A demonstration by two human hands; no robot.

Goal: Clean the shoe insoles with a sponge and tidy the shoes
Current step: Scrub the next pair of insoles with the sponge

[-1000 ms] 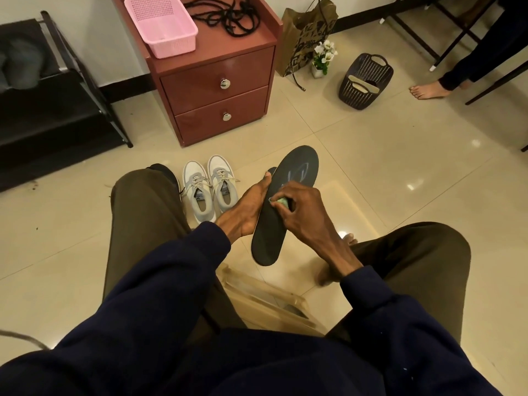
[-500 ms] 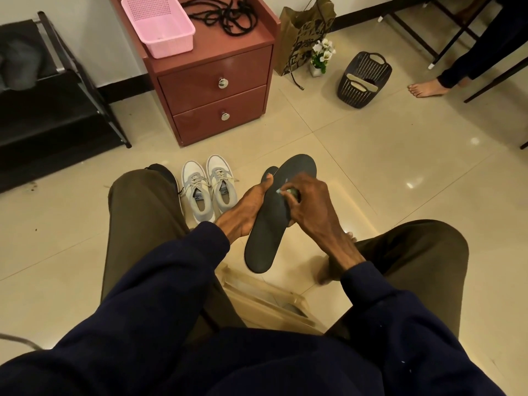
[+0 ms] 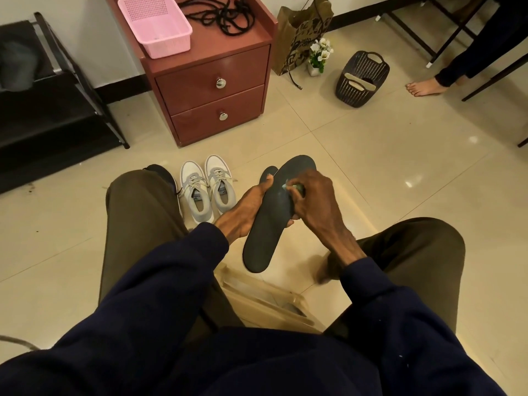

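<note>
Insole cleaning in progress, head view. A dark insole (image 3: 264,235) is held in mid-air above the floor (image 3: 371,155), between the knees, with its toe end pointed away from the person. The grip of the left hand (image 3: 243,211) is closed on its left edge, thumb on top and fingertips showing under the right edge. The tip of a second insole (image 3: 268,172) is seen behind the first, apparently in the same grip. The grip of the right hand (image 3: 318,201) is curled round a small greenish sponge (image 3: 294,187), which is pressed on the upper face just short of the toe end. The wiped spot thus lies beyond the left-hand grip, and the heel end hangs free below it. The task is judged to be about midway: scrubbing is under way, whether the second insole is cleaned cannot be told, and the tidying is left. A pale pair of shoes (image 3: 204,192) is stood side by side on the floor, near the cabinet (image 3: 211,90) front.
</note>
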